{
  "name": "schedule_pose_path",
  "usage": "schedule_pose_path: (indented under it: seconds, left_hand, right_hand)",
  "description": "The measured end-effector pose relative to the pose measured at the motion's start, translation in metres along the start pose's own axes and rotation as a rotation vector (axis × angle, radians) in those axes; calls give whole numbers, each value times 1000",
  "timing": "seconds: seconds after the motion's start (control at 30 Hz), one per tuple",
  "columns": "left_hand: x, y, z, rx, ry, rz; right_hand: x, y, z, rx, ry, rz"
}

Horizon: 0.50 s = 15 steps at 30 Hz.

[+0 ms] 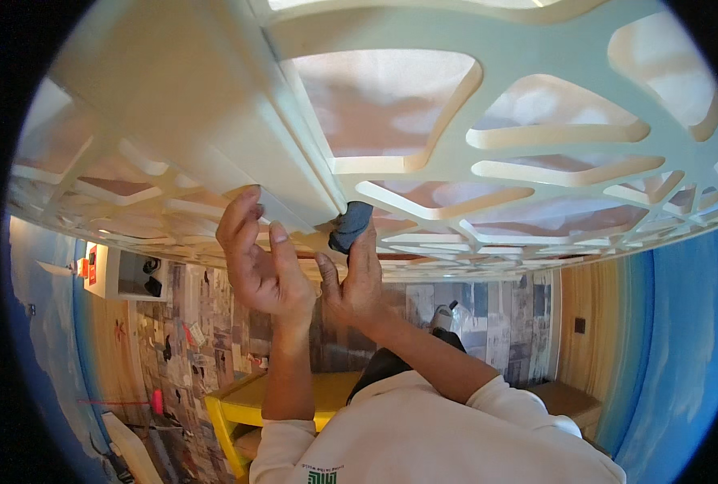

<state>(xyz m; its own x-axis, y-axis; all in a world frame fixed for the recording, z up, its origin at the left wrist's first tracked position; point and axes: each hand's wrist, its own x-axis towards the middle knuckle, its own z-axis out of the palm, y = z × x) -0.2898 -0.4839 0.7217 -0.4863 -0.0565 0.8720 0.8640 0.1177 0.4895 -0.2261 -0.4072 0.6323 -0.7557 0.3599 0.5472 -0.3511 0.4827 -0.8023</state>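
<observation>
Two bare hands are lifted to a big pale panel [536, 48] that is full of cut-out holes. A soft-looking, dark grey cloth [352, 224] is held in the right hand [352, 297], bunched up over the fingertips, by the end of the long thin strip [302, 139] that is set between the panel and a wide, smooth board [173, 97]. The right thumb is held away from the cloth, so the cloth seems to be gripped by the fingers alone; just how it is tucked in cannot be told. Nothing is seen in the left hand [266, 273]. Its fingers are loosely curled, a gap is left between them and the thumb, and its fingertips are raised near the edge of the board; whether the board is touched by them cannot be told. For this to be done well, the cloth should be pressed softly and evenly, with its folds pushed right into the corner beside the strip. It would be best moved along the strip, not across it, so that it is not snagged on the edges of the holes. The thumb could be brought onto the cloth if a firmer grip is needed. The left hand could be laid flat on the board, so that the body is steadied.
</observation>
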Motion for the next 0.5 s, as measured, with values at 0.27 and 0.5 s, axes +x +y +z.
schedule_pose_path:
  seconds: [0.27, 0.5]
  left_hand:
    - [-1, -5, 8, 145, -62, -43]
    - [1, 2, 11, 199, -85, -38]
  right_hand:
    - [-22, 34, -5, -307, -141, 130]
    - [-13, 30, -12, -256, -118, 131]
